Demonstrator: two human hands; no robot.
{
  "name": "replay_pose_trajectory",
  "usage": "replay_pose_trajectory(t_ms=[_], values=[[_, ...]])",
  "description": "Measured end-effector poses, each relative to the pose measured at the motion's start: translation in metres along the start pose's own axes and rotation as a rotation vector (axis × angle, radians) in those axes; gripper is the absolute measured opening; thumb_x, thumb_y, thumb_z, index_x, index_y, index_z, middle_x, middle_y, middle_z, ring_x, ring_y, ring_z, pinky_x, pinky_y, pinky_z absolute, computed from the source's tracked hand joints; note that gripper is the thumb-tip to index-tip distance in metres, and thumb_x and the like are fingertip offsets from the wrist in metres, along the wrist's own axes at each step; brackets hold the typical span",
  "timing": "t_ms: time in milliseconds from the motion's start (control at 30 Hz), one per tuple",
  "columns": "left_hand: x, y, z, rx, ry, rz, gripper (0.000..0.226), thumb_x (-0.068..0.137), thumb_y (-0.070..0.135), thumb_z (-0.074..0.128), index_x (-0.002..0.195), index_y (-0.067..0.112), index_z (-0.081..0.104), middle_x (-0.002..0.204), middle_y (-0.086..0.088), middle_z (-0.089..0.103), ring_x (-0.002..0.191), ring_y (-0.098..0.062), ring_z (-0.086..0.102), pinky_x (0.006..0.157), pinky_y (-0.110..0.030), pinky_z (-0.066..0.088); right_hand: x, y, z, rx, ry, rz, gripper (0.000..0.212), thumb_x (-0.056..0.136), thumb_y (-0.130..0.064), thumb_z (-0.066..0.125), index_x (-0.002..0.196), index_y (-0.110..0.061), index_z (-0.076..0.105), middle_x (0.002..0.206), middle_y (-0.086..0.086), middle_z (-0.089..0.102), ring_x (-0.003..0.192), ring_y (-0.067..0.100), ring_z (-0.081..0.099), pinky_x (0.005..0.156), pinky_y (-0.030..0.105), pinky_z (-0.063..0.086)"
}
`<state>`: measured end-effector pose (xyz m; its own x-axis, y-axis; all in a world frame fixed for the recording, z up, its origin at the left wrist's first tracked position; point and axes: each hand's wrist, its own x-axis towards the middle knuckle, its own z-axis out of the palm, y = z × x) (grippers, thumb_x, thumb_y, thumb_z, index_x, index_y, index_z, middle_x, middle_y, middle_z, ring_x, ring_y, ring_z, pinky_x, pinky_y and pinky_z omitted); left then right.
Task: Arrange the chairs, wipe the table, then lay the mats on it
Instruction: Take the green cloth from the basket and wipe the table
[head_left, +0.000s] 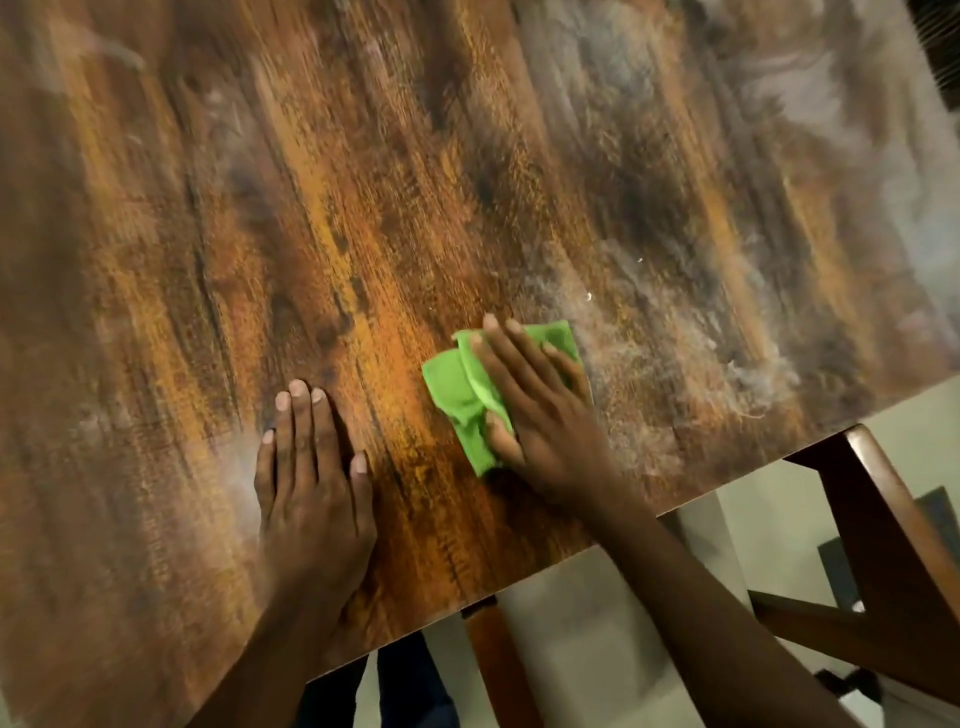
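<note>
A wooden table (363, 182) with dark grain fills most of the view, and pale dusty smears cover its right and far parts. My right hand (535, 410) presses flat on a crumpled green cloth (457, 389) near the table's front edge, thumb tucked against the cloth. To the left of it my left hand (311, 483) lies flat on the bare wood with the fingers together and holds nothing. No mats are in view.
A dark wooden chair (878, 561) stands at the lower right, just beyond the table's edge. A table leg (498, 670) shows below the edge, over a pale floor (582, 623). A dark ribbed object (940, 47) sits at the top right corner.
</note>
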<state>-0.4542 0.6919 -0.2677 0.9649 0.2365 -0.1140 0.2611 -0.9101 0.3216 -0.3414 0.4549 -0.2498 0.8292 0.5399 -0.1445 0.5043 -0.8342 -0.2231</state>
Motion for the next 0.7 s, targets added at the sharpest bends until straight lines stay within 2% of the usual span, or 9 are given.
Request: replay_pose_trajectory(t_ms=[133, 233, 400, 533, 600, 700], values=[[-0.001, 0.0, 0.0, 0.007, -0.003, 0.011, 0.069, 0.11, 0.031, 0.03, 0.17, 0.006, 0.008, 0.179, -0.01, 0.002, 0.167, -0.023, 0.001, 0.135, -0.047, 0.011, 0.088, 0.016, -0.012, -0.02, 0.109, 0.092, 0.073, 0.102, -0.043, 0.044, 0.169, -0.02, 0.026, 0.178, 0.0, 0.018, 0.165, 0.015, 0.013, 0.129, 0.045, 0.02], [-0.002, 0.0, 0.0, 0.0, 0.002, 0.005, 0.069, 0.11, 0.033, 0.029, 0.17, 0.006, 0.009, 0.179, -0.01, 0.005, 0.167, -0.024, 0.003, 0.134, -0.049, 0.013, 0.099, 0.018, -0.015, -0.033, 0.134, 0.101, 0.071, 0.103, -0.043, 0.044, 0.169, -0.021, 0.026, 0.178, -0.001, 0.018, 0.165, 0.015, 0.013, 0.129, 0.045, 0.02], [-0.002, 0.002, -0.004, -0.029, 0.017, 0.02, 0.069, 0.108, 0.03, 0.032, 0.169, 0.004, 0.013, 0.179, -0.013, 0.009, 0.166, -0.028, 0.008, 0.133, -0.053, 0.017, 0.004, 0.018, -0.01, 0.008, 0.03, 0.152, 0.071, 0.108, -0.043, 0.039, 0.171, -0.021, 0.014, 0.18, -0.001, 0.004, 0.166, 0.016, 0.002, 0.13, 0.051, 0.019], [-0.001, 0.003, -0.006, -0.02, 0.03, 0.038, 0.07, 0.107, 0.028, 0.035, 0.169, 0.003, 0.014, 0.178, -0.016, 0.011, 0.166, -0.032, 0.013, 0.132, -0.054, 0.018, -0.095, 0.013, -0.005, 0.057, -0.068, 0.137, 0.071, 0.105, -0.046, 0.033, 0.17, -0.019, 0.019, 0.179, 0.002, 0.009, 0.166, 0.023, 0.01, 0.126, 0.058, 0.029], [-0.002, 0.004, -0.004, -0.002, 0.03, 0.038, 0.069, 0.108, 0.028, 0.034, 0.168, 0.002, 0.014, 0.178, -0.017, 0.011, 0.165, -0.033, 0.014, 0.132, -0.054, 0.018, -0.11, 0.013, -0.004, 0.048, -0.112, 0.118, 0.072, 0.104, -0.046, 0.035, 0.17, -0.022, 0.019, 0.179, 0.0, 0.009, 0.166, 0.022, 0.01, 0.124, 0.059, 0.031], [-0.001, 0.004, -0.004, 0.006, 0.02, 0.039, 0.069, 0.108, 0.029, 0.032, 0.168, 0.001, 0.015, 0.177, -0.018, 0.012, 0.165, -0.033, 0.013, 0.133, -0.052, 0.016, -0.082, 0.023, -0.008, 0.068, -0.097, 0.094, 0.072, 0.104, -0.046, 0.034, 0.17, -0.023, 0.019, 0.179, -0.001, 0.008, 0.166, 0.02, 0.009, 0.127, 0.056, 0.026]])
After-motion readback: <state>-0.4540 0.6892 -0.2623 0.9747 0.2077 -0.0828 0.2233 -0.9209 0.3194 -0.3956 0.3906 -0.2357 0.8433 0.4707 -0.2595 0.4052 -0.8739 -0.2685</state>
